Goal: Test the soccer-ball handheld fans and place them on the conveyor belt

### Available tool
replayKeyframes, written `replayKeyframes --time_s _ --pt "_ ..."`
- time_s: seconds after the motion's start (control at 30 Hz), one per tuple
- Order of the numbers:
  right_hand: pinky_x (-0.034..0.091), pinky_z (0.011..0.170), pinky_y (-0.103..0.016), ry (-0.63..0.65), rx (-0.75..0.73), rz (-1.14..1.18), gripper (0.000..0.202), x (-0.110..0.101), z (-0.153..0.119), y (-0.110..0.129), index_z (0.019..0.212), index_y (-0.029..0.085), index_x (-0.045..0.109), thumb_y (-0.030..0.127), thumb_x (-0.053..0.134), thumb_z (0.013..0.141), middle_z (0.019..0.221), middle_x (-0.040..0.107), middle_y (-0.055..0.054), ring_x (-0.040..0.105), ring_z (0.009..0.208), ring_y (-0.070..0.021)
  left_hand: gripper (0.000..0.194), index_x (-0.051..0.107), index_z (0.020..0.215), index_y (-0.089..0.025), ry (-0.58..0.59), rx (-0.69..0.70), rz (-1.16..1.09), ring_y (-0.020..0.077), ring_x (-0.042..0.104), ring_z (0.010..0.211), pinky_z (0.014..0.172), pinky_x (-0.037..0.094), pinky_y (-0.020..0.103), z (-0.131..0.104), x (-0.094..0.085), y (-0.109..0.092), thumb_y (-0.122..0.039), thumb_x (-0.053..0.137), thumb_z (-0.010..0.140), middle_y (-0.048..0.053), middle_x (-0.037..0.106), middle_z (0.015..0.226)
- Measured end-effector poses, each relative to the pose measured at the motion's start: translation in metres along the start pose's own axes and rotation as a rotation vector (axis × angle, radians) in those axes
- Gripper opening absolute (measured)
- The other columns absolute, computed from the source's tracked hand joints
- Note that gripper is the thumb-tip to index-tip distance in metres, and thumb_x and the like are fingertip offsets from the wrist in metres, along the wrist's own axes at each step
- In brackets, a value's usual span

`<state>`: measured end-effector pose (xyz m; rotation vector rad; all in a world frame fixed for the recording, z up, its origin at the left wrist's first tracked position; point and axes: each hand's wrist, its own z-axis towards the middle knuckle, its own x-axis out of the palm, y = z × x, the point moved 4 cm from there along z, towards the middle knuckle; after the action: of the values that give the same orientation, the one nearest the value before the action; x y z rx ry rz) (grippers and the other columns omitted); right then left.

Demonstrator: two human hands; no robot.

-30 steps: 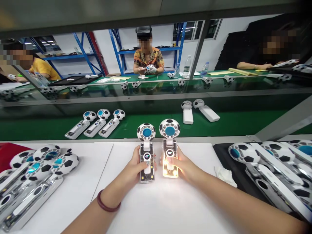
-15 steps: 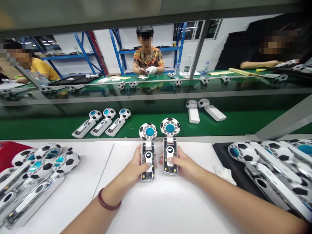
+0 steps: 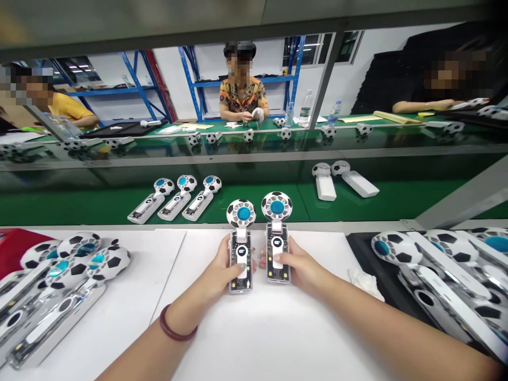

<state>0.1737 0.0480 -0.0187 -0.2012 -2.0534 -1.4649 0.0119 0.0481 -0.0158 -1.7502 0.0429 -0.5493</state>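
My left hand [image 3: 228,264] is closed around a clear-bodied device [image 3: 241,283] with a soccer-ball head and a blue centre, its thumb on the white strip below a lit display. Just to its right, my right hand [image 3: 296,260] grips a matching device [image 3: 278,272], thumb also on the strip. Both devices are upright, side by side with a small gap, with lit displays facing me. They are above the white work surface [image 3: 246,338]. The fingers behind each body are mostly hidden.
Similar devices are piled at the left [image 3: 59,312] and in a black tray [image 3: 359,248] at the right, beside crumpled tissue [image 3: 365,283]. More devices lie on the green belt [image 3: 262,185]. A metal post [image 3: 464,185] slants at the right. People sit across.
The devices on the green belt have shifted right, while those on the far reflective strip have shifted slightly left. Both held devices stay nearly in place. The person opposite has moved their hands.
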Motion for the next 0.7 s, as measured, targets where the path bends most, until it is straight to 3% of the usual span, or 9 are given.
replayKeyframes --time_s 0.23,0.47,0.6,0.7 --pt "0.045 0.082 -0.042 0.050 0.008 0.024 0.054 0.015 -0.010 0.007 0.110 0.024 0.034 0.018 0.067 0.067 0.088 0.063 -0.002 0.063 0.082 -0.0208 0.065 0.029 0.115 -0.024 -0.030 0.065 -0.043 0.0226 0.059 0.082 0.071 0.049 0.037 -0.005 0.009 -0.012 -0.028 0.072 0.067 0.010 0.053 0.107" --pt "0.044 0.083 -0.039 0.254 -0.119 -0.095 0.045 0.037 -0.038 0.032 0.110 0.024 0.039 0.029 0.067 0.075 0.095 0.059 -0.004 0.058 0.090 -0.0192 0.054 0.031 0.116 -0.026 0.111 0.206 0.047 0.0233 0.058 0.085 0.074 0.048 0.036 -0.036 0.034 -0.036 -0.035 0.065 0.075 0.009 0.058 0.096" --pt "0.045 0.081 -0.037 0.299 -0.180 -0.233 0.042 0.036 -0.057 0.048 0.112 0.026 0.046 0.034 0.067 0.076 0.105 0.056 -0.006 0.054 0.098 -0.0207 0.052 0.041 0.115 -0.027 0.075 0.375 0.048 0.0251 0.058 0.089 0.072 0.050 0.035 -0.058 0.041 -0.064 -0.039 0.068 0.072 0.007 0.061 0.095" --pt "0.043 0.087 -0.044 0.422 -0.173 -0.169 0.054 0.043 -0.072 0.065 0.107 0.023 0.055 0.052 0.071 0.065 0.103 0.058 -0.007 0.054 0.100 -0.0265 0.053 0.058 0.101 -0.020 0.078 0.389 0.046 0.0256 0.060 0.080 0.070 0.050 0.036 -0.069 0.046 -0.089 -0.052 0.071 0.062 0.008 0.063 0.087"
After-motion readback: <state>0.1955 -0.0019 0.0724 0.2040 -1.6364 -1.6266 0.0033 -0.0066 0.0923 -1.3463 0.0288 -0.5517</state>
